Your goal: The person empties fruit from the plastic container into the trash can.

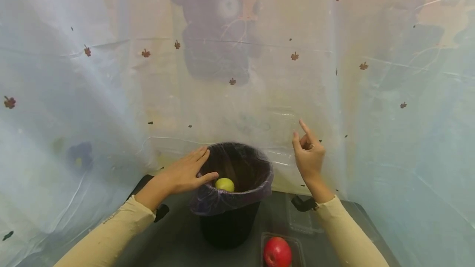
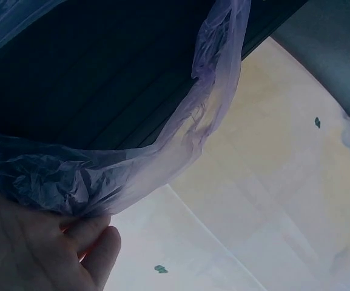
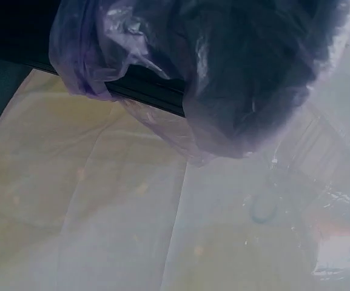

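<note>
A black bin (image 1: 230,226) lined with a thin purple bag (image 1: 219,203) stands on the dark table. Inside near its front rim sits a round yellow-green thing, perhaps an apple (image 1: 224,184). My left hand (image 1: 185,172) lies against the bin's left rim with its fingers straight and the thumb reaching over the edge; in the left wrist view its fingers (image 2: 90,236) touch the bag's folded edge. To the right of the bin, apart from it, my right hand (image 1: 310,155) is raised, index finger extended, other fingers bent, holding nothing. Only a sliver of it shows in the right wrist view.
A red apple (image 1: 277,252) sits in a clear plastic container (image 1: 298,254) at the front. Behind it lies another clear plastic piece (image 1: 300,217), partly beside the right wrist. A translucent patterned sheet (image 1: 237,106) hangs behind and around the table (image 1: 174,234).
</note>
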Available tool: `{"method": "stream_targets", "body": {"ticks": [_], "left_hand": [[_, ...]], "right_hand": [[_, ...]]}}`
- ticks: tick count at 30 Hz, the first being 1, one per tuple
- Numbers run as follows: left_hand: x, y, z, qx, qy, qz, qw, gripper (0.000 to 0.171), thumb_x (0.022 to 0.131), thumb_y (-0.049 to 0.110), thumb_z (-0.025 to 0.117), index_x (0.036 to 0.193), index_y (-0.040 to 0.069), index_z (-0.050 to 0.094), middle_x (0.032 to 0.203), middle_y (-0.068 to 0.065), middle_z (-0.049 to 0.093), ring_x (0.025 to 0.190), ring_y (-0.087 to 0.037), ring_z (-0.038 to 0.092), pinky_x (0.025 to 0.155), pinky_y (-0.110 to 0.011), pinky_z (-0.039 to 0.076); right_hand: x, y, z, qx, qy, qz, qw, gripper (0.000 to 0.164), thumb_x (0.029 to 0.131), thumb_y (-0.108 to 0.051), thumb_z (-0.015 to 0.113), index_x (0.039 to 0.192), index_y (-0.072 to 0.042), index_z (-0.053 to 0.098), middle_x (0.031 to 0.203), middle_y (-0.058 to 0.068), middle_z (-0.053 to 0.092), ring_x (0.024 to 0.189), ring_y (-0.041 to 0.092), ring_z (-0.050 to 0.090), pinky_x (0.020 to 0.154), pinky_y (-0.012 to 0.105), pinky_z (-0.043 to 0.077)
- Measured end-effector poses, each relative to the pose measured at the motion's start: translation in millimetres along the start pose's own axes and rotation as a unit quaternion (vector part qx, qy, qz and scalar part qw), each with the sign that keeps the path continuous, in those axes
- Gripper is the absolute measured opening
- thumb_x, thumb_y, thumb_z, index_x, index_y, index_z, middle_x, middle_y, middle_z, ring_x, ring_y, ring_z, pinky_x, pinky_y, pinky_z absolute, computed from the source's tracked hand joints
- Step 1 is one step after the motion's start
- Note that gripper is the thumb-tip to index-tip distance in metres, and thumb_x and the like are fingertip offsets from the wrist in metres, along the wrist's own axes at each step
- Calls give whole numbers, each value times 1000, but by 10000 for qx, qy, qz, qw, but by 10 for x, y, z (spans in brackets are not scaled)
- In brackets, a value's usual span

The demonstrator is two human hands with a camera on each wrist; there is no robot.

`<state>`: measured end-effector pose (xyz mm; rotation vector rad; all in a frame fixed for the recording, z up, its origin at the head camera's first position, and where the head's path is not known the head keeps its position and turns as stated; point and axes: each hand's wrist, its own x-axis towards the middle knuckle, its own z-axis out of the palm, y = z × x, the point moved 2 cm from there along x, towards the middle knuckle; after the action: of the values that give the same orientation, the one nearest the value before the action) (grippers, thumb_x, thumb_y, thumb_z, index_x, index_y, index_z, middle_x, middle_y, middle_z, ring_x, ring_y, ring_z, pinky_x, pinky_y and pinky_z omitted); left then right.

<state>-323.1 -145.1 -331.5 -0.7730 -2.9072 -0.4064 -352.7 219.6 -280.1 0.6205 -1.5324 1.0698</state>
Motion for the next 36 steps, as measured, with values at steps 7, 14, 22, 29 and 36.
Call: {"method": "stream_targets", "body": {"ticks": [7,14,22,29,36], "left_hand": [[9,-7,-4,16,11,-4,10000,101,105,75,41,171,2,19,179,-19,12,165,-42,13,130,-63,17],[6,-24,-6,69,26,-15,10000,101,105,75,41,171,2,18,179,-19,11,165,-41,13,131,-63,17],[16,-8,4,69,-23,-14,10000,102,105,77,41,172,3,18,179,-18,9,165,-40,12,131,-62,16],[39,-19,17,57,-36,-22,10000,103,104,78,40,172,5,17,180,-17,9,165,-39,12,131,-62,17],[26,-36,12,-7,-58,-61,10000,103,104,78,41,172,5,16,180,-16,8,166,-38,11,131,-62,17]], "right_hand": [[22,-124,-202,55,104,278,9995,42,94,16,69,133,5,73,53,13,44,48,2,33,47,13,28],[-49,68,-376,276,14,683,9973,40,96,11,70,136,3,73,54,7,46,42,2,36,40,17,27],[-97,-103,-619,346,-217,1132,9927,39,97,12,68,135,7,71,52,13,47,40,1,41,38,17,30],[-242,-84,-840,235,-634,1301,9892,39,97,14,66,137,10,68,51,14,47,34,13,45,34,20,33],[-500,251,-1083,118,-816,1668,9825,42,99,12,68,140,5,68,51,10,49,34,20,46,33,22,35]]}}
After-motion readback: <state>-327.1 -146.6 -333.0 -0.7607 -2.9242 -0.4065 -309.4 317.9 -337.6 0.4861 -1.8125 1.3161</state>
